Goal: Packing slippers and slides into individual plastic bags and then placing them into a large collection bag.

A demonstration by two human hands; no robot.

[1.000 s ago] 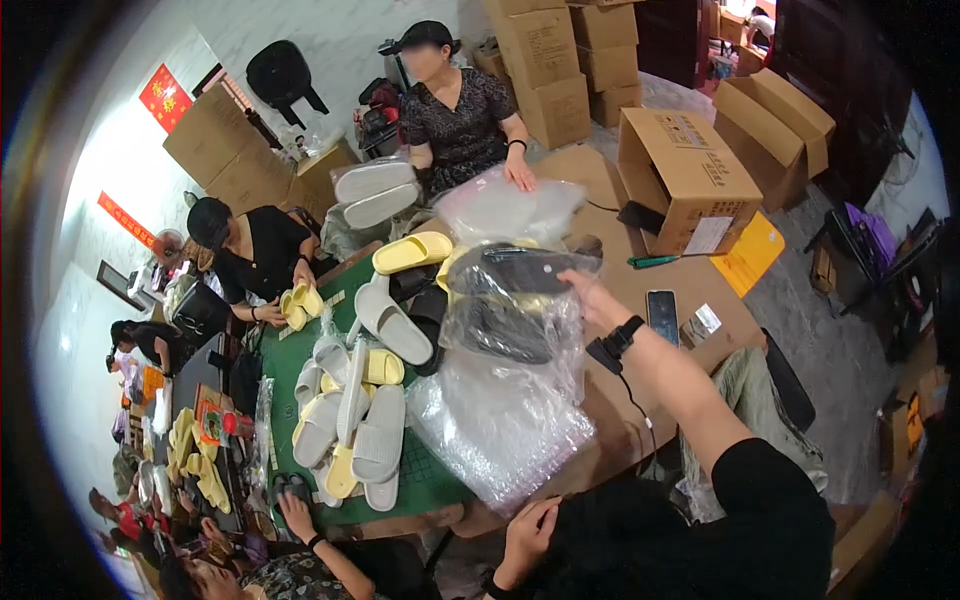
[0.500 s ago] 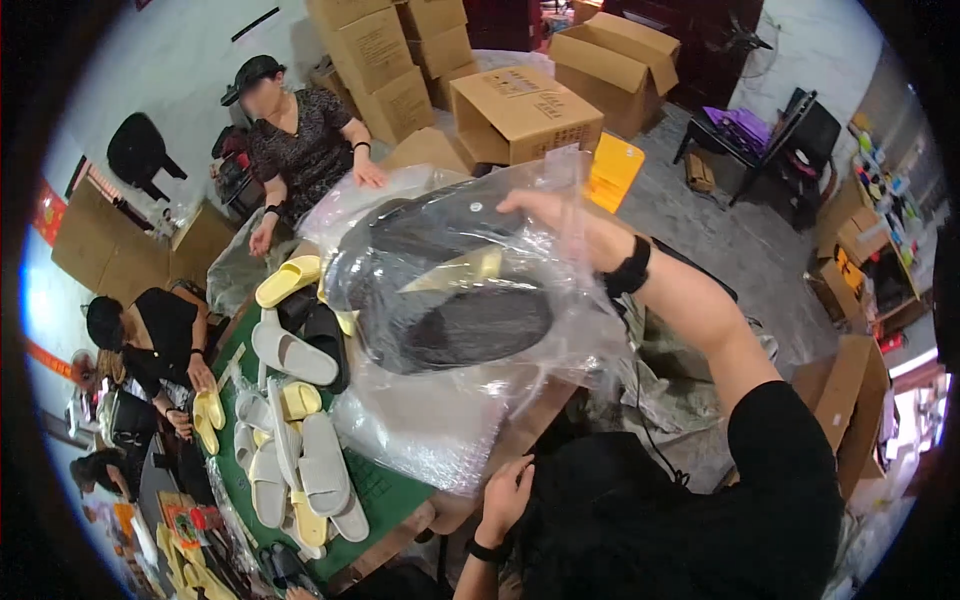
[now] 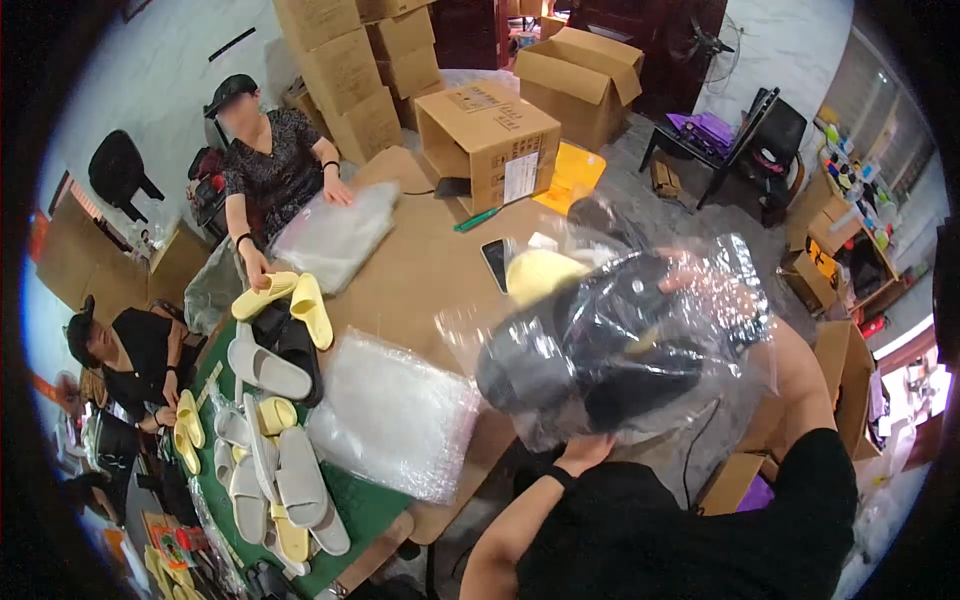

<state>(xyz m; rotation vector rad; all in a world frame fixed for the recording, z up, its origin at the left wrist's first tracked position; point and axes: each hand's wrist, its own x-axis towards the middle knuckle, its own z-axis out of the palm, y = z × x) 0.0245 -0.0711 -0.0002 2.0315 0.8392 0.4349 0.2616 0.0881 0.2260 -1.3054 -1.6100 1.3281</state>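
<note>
My left hand [image 3: 585, 452] grips the clear plastic bag [image 3: 620, 340] from below; black slippers [image 3: 590, 350] sit inside (right hand [image 3: 700, 275] blurred, grip unclear).

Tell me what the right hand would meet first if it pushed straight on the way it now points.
Probably the black slippers: the right hand shows blurred through the clear plastic bag, reaching leftward toward them. Depth through the plastic is unclear, so it may already touch them.

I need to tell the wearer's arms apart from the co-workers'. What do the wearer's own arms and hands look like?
Both forearms are bare below short black sleeves. The left hand has a black band at the wrist. The right hand is blurred behind clear plastic; no gloves that I can make out.
</note>
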